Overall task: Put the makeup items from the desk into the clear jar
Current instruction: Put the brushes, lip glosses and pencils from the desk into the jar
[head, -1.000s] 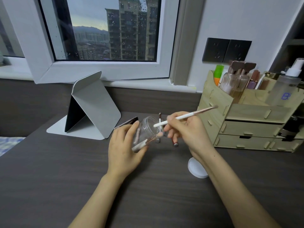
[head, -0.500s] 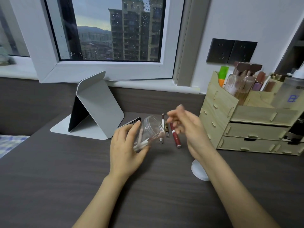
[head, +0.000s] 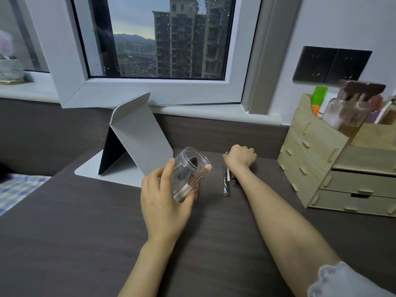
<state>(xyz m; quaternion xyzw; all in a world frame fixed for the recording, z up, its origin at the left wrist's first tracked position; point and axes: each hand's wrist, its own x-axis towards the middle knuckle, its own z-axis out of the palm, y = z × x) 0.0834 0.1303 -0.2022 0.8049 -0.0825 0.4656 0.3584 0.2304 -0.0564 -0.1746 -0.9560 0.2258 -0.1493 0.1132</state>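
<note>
My left hand (head: pixel 162 202) grips the clear jar (head: pixel 188 163) from the side and holds it tilted, mouth up and away from me, just above the dark desk (head: pixel 85 232). Makeup brushes (head: pixel 192 182) with white handles and rose ferrules lean inside it. To the right of the jar several slim makeup sticks (head: pixel 225 185) lie on the desk, pointing away from me. My right hand (head: pixel 241 156) is stretched out over their far ends with its fingers curled downward. Its fingertips are hidden, so a grasp cannot be made out.
A tablet in a grey folding stand (head: pixel 137 142) sits behind the jar to the left. A wooden drawer organizer (head: pixel 317 168) holding bottles and brushes fills the right side. A window sill runs along the back. A checked bedsheet (head: pixel 17 189) shows at far left.
The white brush has left my right hand and now lies in the jar. My right hand has moved forward and down onto the sticks on the desk. The jar stays in my left hand.
</note>
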